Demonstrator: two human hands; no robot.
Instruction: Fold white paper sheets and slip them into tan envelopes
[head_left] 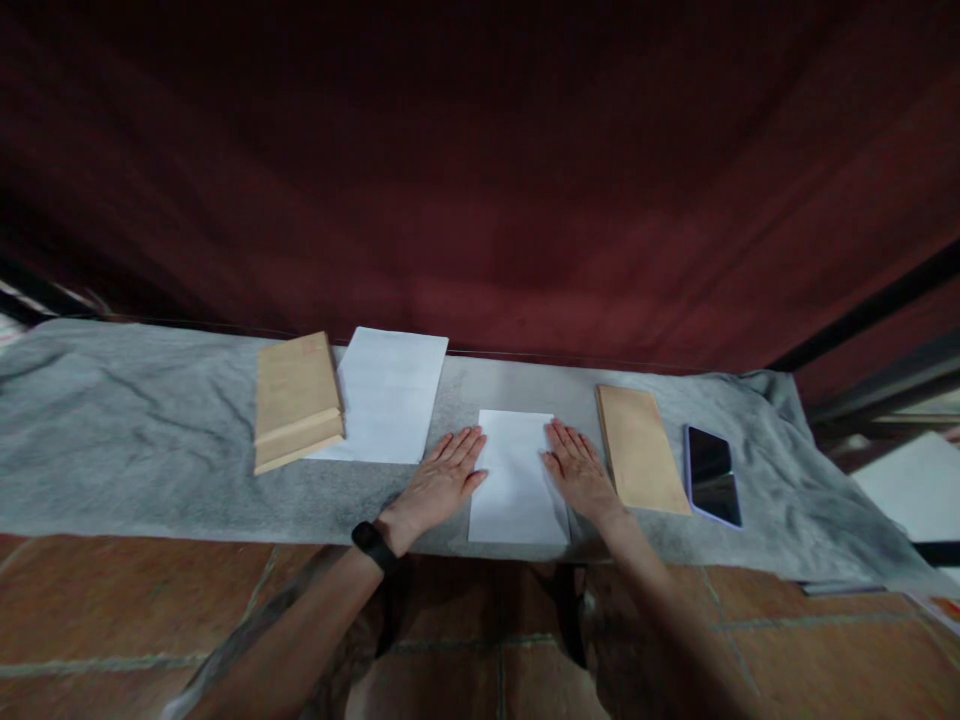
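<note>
A folded white sheet of paper (517, 480) lies on the grey cloth-covered table (150, 440) in front of me. My left hand (442, 480) rests flat on the cloth at the sheet's left edge, fingers stretched out, a black band on its wrist. My right hand (577, 470) lies flat at the sheet's right edge, fingers out too. Neither hand holds anything.
A stack of brown envelopes (296, 400) sits left of a pile of white paper (390, 395). A single brown envelope (641, 450) and a dark phone (712, 475) lie to the right. A dark red curtain hangs behind the table; the floor has brown tiles.
</note>
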